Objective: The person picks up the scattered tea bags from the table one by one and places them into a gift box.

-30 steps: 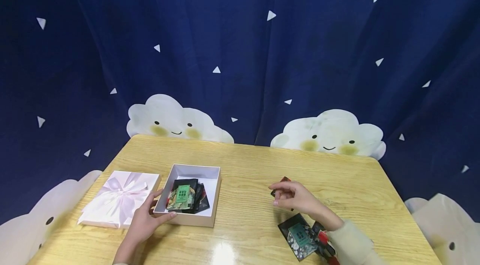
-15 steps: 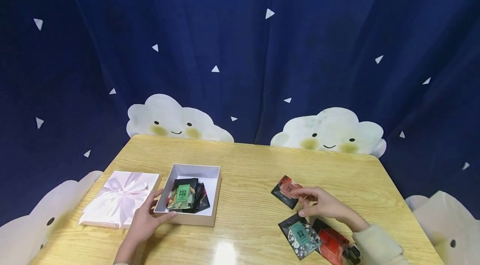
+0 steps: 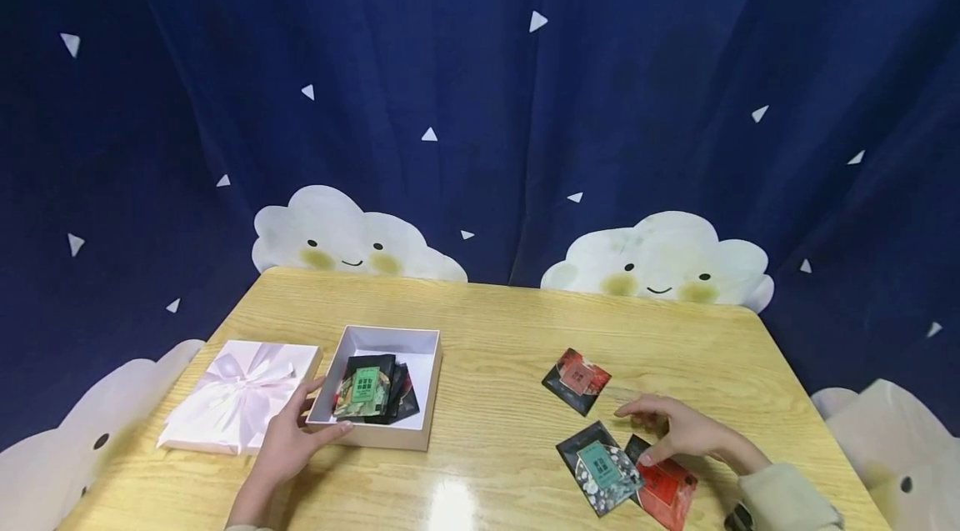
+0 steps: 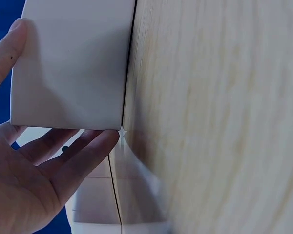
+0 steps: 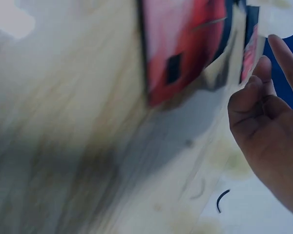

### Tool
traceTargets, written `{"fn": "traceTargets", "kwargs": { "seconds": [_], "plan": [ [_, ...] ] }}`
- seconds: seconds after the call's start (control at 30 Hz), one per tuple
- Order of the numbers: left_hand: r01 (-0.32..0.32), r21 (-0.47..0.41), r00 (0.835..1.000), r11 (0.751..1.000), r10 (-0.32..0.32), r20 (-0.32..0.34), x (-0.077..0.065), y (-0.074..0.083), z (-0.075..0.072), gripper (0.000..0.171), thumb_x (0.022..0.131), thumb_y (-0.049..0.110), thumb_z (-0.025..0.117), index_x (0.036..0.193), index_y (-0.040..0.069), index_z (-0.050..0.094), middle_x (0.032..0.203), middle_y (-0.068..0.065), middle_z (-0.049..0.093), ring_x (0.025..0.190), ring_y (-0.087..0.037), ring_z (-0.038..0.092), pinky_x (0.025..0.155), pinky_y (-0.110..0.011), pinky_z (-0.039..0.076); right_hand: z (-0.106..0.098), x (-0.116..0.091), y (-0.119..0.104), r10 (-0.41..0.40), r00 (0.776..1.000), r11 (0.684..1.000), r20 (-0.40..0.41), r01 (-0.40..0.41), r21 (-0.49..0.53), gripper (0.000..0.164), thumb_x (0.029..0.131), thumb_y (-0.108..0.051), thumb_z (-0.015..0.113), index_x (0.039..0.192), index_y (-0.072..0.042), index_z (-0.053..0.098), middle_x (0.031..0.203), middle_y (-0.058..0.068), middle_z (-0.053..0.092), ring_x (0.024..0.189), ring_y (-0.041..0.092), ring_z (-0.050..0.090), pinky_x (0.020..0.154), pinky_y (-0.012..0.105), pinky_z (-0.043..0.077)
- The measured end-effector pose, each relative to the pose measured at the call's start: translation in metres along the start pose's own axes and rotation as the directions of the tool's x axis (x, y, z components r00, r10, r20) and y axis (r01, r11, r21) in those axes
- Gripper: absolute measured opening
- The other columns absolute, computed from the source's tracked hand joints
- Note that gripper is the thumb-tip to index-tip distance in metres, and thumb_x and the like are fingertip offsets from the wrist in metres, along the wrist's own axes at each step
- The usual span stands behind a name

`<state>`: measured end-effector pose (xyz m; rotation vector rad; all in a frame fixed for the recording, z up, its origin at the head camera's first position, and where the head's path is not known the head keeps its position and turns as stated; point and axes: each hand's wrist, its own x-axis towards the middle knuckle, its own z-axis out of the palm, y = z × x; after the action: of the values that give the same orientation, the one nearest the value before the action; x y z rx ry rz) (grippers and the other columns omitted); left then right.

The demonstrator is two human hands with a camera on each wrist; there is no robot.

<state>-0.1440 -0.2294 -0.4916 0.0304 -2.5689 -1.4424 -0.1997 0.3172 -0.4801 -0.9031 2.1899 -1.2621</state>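
Observation:
My left hand (image 3: 287, 441) grips the near left corner of an open white gift box (image 3: 390, 436), the thumb on its front wall and the fingers along its left side. Inside lie several dark sachets (image 3: 363, 392), the top one with a green label. My right hand (image 3: 681, 429) hovers at the right, fingers loosely bent and holding nothing. Its thumb overlaps the top of a red and black sachet (image 3: 669, 494) in the head view. In the right wrist view the hand (image 5: 271, 129) appears beside that red sachet (image 5: 185, 39), which is blurred.
A green-labelled floral sachet (image 3: 600, 468) overlaps the red one. Farther back lies another red sachet (image 3: 577, 381). Left of the box rests a pale pink lid (image 3: 243, 398) with a ribbon bow. A small black object (image 3: 738, 518) sits by the right sleeve.
My right hand has drawn back toward the near right, away from the far red sachet, and now sits above the nearer red one. The left hand stays on the box.

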Motion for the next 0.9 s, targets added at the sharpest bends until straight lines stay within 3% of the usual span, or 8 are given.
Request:
{"fn": "traceTargets", "kwargs": {
  "seconds": [0.13,0.27,0.37,0.6,0.8,0.9],
  "plan": [
    [-0.011,-0.008,1.0,1.0,0.011,-0.01,0.001,0.0,0.0,0.073,0.065,0.012,0.082,0.127,0.002,0.044,0.1,-0.027,0.061,0.08,-0.028,0.062,0.063,-0.025,0.047,-0.003,-0.008,0.008,-0.034,0.999,0.999,0.022,0.034,-0.028,0.053,0.072,-0.006,0.075,0.119,0.006,0.052,0.105,0.02,0.052,0.089,0.012,0.046,0.073,0.025,0.04],
    [-0.014,-0.004,1.0,1.0,0.014,-0.01,0.001,0.0,-0.002,0.073,0.065,0.012,0.082,0.127,0.002,0.044,0.101,-0.028,0.061,0.081,-0.029,0.062,0.063,-0.025,0.047,-0.004,-0.012,0.014,-0.042,0.998,0.998,0.049,0.044,-0.049,0.057,0.069,-0.007,0.077,0.12,0.001,0.054,0.096,0.018,0.048,0.077,0.018,0.037,0.059,0.029,0.033],
    [-0.01,0.002,1.0,1.0,0.01,-0.001,0.001,0.001,-0.002,0.074,0.065,0.013,0.082,0.127,0.002,0.043,0.102,-0.028,0.06,0.082,-0.029,0.061,0.063,-0.025,0.047,-0.002,-0.013,0.016,-0.038,0.998,0.996,0.056,0.042,-0.074,0.061,0.066,-0.01,0.078,0.121,-0.002,0.054,0.093,0.016,0.044,0.075,0.021,0.034,0.057,0.031,0.031],
    [-0.012,0.014,1.0,1.0,0.012,0.001,0.0,0.001,-0.002,0.074,0.065,0.014,0.082,0.127,0.002,0.043,0.102,-0.028,0.06,0.083,-0.03,0.061,0.064,-0.025,0.047,0.003,-0.012,0.013,0.02,0.999,0.98,0.025,-0.015,-0.196,0.058,0.059,-0.016,0.078,0.113,-0.011,0.055,0.096,0.006,0.04,0.079,0.015,0.032,0.061,0.028,0.03],
    [-0.013,0.016,1.0,1.0,0.013,0.001,-0.001,0.0,-0.001,0.074,0.065,0.013,0.082,0.127,0.001,0.043,0.1,-0.027,0.061,0.083,-0.03,0.061,0.064,-0.026,0.047,0.006,-0.014,0.014,-0.018,1.0,0.97,-0.008,0.016,-0.243,0.052,0.062,-0.025,0.079,0.108,-0.01,0.056,0.095,0.004,0.042,0.082,0.014,0.034,0.067,0.025,0.031],
    [-0.009,0.02,1.0,1.0,0.009,0.004,-0.002,0.0,0.0,0.074,0.066,0.014,0.082,0.127,0.001,0.043,0.101,-0.028,0.06,0.083,-0.03,0.061,0.063,-0.026,0.047,0.007,-0.015,0.016,-0.042,0.999,0.957,-0.022,0.034,-0.286,0.057,0.063,-0.03,0.078,0.111,-0.009,0.056,0.098,0.004,0.043,0.085,0.013,0.035,0.07,0.024,0.033]
  ]
}}
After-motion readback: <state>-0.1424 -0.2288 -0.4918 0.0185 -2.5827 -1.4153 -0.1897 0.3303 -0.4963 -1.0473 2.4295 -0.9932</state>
